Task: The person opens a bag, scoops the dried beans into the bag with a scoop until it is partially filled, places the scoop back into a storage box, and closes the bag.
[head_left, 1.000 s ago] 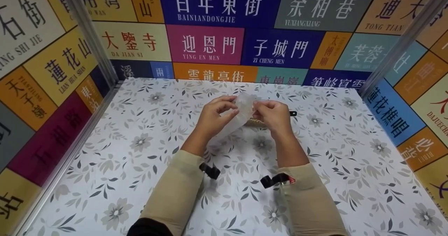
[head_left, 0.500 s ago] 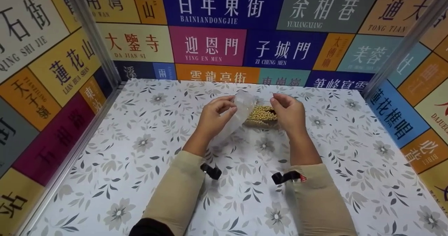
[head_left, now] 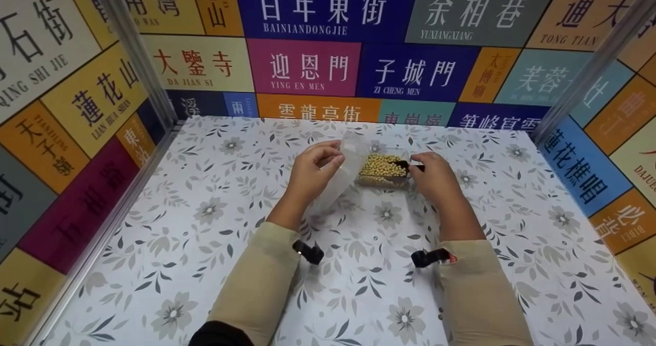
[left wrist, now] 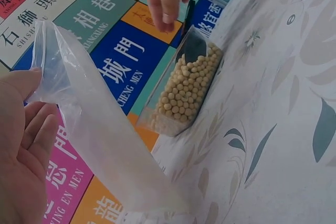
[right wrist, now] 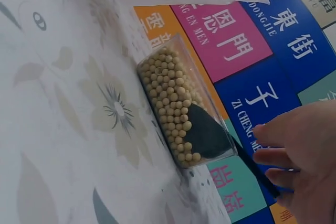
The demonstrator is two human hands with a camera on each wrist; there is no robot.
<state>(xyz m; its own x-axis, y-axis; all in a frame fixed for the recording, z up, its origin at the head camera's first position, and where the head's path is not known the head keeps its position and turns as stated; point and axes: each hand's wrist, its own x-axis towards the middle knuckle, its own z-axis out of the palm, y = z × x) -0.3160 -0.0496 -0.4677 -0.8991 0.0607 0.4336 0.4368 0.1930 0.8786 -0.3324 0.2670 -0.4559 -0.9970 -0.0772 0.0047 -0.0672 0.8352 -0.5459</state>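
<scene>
My left hand (head_left: 313,170) pinches the upper rim of a clear plastic bag (head_left: 342,176) between thumb and fingers. The bag hangs upright, and its lower end reaches the cloth in the left wrist view. To its right is a clear rectangular box (head_left: 379,182) of pale yellow soybeans (right wrist: 167,98). A black scoop (right wrist: 210,132) lies with its blade in the beans; its handle (right wrist: 260,174) sticks out over the box's right end. My right hand (head_left: 439,179) is at that handle, fingers extended beside it. Whether a fingertip touches the handle is hard to tell.
A white tablecloth (head_left: 246,279) with grey flowers and leaves covers the table. Behind it and at both sides stand panels (head_left: 307,65) with coloured street-name blocks. Metal posts (head_left: 141,54) mark the corners.
My right hand has let go of the bag's rim and moved right, over the bean box to the scoop handle. The box is now uncovered. My left hand stays with the bag.
</scene>
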